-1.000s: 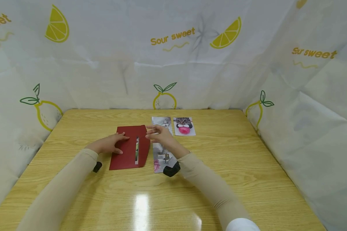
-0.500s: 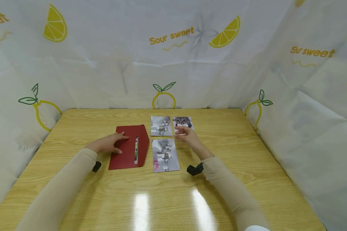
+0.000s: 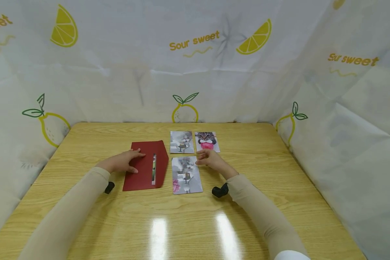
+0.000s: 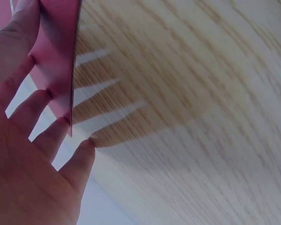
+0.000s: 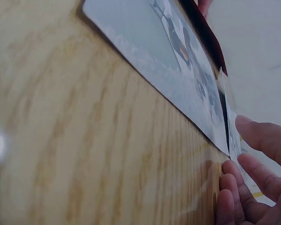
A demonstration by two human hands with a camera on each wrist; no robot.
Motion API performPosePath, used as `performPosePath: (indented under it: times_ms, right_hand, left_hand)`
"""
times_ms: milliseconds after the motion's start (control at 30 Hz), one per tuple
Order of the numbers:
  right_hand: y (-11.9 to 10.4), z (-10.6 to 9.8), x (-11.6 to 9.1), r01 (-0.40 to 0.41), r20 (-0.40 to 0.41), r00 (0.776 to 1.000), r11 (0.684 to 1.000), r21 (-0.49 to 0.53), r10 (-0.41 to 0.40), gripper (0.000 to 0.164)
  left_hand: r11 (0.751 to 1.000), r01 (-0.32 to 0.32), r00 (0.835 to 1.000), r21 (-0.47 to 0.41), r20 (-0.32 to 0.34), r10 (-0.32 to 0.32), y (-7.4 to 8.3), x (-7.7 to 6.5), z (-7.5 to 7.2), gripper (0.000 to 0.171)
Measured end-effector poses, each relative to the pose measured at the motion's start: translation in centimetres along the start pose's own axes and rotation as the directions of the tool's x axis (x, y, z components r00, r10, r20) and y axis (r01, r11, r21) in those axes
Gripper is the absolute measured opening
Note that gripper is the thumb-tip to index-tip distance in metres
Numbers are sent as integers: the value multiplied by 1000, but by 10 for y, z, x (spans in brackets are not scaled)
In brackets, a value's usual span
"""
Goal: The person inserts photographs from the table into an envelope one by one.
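A red envelope [image 3: 134, 182] lies on the table, its pointed flap facing right. A narrow strip of a picture card [image 3: 154, 171] shows beside the flap. My left hand [image 3: 121, 162] rests on the envelope's left part with spread fingers, also seen in the left wrist view along the red edge [image 4: 58, 56]. To the right lies a grey picture card [image 3: 186, 182] with a pink flower. My right hand [image 3: 212, 161] is at that card's upper right corner, thumb and forefinger apart. In the right wrist view the fingertips [image 5: 228, 166] are close by the card corner [image 5: 210, 126].
Behind the near card lies another grey picture card [image 3: 181, 142]. Right of it is a cat picture card [image 3: 206, 139], just beyond my right hand. A white lemon-print cloth [image 3: 143, 83] hangs at the back and sides of the wooden table [image 3: 273, 173].
My right hand has moved right from the envelope flap across the cards, then slightly nearer, to the near card's upper right corner. The left hand has stayed on the envelope.
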State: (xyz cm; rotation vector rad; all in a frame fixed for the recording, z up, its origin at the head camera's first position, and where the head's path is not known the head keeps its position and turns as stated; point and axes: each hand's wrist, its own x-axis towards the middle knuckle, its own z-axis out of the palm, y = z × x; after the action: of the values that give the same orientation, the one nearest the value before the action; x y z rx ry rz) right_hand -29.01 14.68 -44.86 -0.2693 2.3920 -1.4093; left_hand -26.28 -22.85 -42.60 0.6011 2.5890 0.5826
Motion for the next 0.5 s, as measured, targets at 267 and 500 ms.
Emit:
performPosePath:
  times_ms: [267, 500]
  right_hand:
    - [-1, 4, 2, -22, -1, 1000, 998, -53, 22, 45]
    - [-1, 7, 4, -34, -15, 999, 992, -122, 33, 50]
  left_hand:
    - [1000, 1, 1000, 13, -6, -1, -2, 1, 2, 69]
    - [1000, -1, 1000, 11, -9, 1, -6, 2, 3, 69]
